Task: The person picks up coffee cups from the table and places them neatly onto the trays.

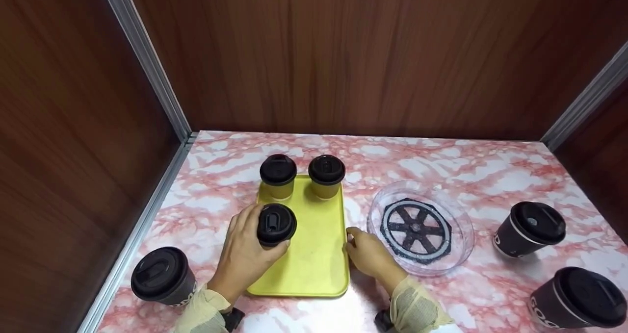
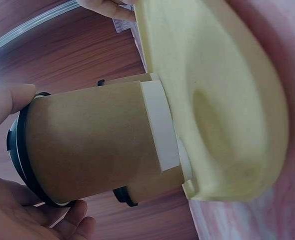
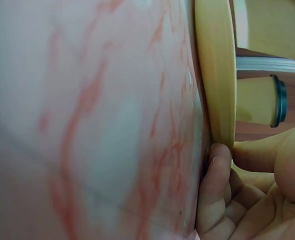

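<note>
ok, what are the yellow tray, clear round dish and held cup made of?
Yellow tray: likely plastic, satin; rounded moulded rim. Clear round dish: glossy plastic or glass; transparent, can't tell which. Held cup: probably matte paperboard; kraft-brown wall. Lid: likely plastic; glossy highlights.

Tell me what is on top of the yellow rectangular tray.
Two black-lidded brown paper cups stand at the tray's far end. The left hand holds a third cup over it; contact is unclear. Surface directly beneath the cups is covered.
</note>
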Available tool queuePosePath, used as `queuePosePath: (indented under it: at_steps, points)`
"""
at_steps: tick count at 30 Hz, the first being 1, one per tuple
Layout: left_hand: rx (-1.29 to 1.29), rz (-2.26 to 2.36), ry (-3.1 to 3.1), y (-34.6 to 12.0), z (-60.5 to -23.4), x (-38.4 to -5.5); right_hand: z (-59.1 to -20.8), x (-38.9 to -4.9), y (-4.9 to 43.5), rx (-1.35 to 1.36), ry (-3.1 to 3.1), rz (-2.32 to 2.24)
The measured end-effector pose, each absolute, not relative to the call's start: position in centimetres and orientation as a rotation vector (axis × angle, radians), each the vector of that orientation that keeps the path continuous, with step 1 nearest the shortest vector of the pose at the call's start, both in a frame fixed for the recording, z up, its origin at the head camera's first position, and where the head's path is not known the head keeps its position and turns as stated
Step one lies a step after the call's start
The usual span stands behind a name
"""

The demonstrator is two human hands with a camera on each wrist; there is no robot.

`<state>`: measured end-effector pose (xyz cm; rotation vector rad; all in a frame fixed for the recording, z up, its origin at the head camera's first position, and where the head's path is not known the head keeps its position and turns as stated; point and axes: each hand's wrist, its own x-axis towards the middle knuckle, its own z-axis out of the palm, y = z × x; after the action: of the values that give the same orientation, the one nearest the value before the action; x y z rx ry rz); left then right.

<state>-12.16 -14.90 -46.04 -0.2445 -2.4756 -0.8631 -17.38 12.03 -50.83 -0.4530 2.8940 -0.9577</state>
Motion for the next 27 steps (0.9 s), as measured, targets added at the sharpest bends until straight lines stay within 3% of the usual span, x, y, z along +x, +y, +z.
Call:
queuePosePath:
  at_steps: [27]
  points:
    - [-0.186,-0.937,-2.513,-15.5,-48.0,-12.3,-50.9,-17.4,12.2,-0.437,2.903,-0.933]
